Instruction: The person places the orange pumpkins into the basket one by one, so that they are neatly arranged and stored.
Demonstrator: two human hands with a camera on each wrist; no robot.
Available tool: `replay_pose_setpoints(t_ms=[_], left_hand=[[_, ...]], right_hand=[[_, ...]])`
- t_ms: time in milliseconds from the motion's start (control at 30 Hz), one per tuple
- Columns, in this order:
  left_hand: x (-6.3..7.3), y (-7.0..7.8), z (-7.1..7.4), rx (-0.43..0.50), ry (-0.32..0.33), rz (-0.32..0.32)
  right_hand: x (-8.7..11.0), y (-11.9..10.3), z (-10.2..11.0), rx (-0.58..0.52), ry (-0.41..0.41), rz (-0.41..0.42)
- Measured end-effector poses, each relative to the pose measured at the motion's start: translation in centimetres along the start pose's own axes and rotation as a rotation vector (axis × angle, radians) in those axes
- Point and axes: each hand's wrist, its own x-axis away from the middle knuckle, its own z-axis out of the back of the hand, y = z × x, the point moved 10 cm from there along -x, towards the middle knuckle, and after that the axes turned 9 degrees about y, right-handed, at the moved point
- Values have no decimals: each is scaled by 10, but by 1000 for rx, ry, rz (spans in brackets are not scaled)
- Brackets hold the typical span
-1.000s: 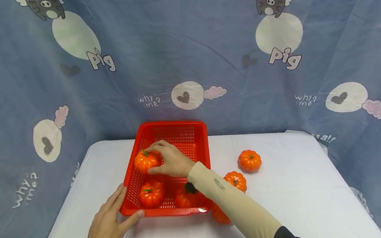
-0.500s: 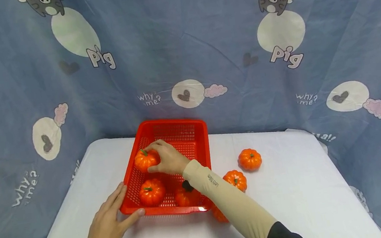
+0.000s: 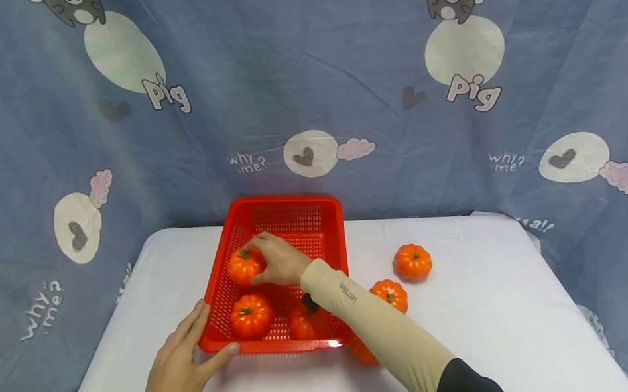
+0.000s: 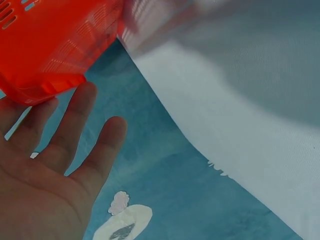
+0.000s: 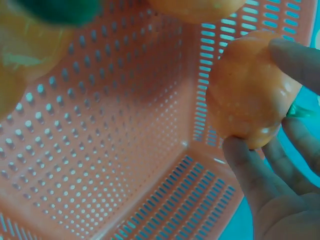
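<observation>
My right hand (image 3: 282,261) grips a small orange pumpkin (image 3: 246,267) with a green stem, inside the red plastic basket (image 3: 332,240) near its left wall. In the right wrist view, thumb and fingers spread around that pumpkin's side, close to the slotted wall. Two more orange pumpkins lie in the basket's front half: one at the front left (image 3: 251,316), the other (image 3: 308,324) partly covered by the right wrist. My left hand (image 3: 172,370) is at the basket's front left corner. Its straight fingers touch the rim in the left wrist view, with the thumb at the front edge.
On the white table (image 3: 490,332), right of the basket, are an orange pumpkin (image 3: 412,262), a second pumpkin (image 3: 391,294) and a third (image 3: 363,352) partly hidden by the right sleeve (image 3: 377,328). A blue patterned cloth (image 3: 362,68) hangs behind the table.
The right hand's pumpkin has shifted slightly to the right inside the basket. The left hand stays at the corner, and the view has tilted slightly.
</observation>
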Motion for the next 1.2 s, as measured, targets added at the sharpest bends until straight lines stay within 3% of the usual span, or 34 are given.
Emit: replay_pose_setpoints(t_ms=[467, 733, 1200], left_hand=[[-2, 1, 4, -6, 12, 2], [0, -1, 2, -10, 10, 5], [0, -1, 0, -25, -22, 38]], right_hand=[[-5, 9, -18, 53, -102, -94], [0, 10, -34, 122, -191, -70], [2, 10, -32, 123, -184, -37]])
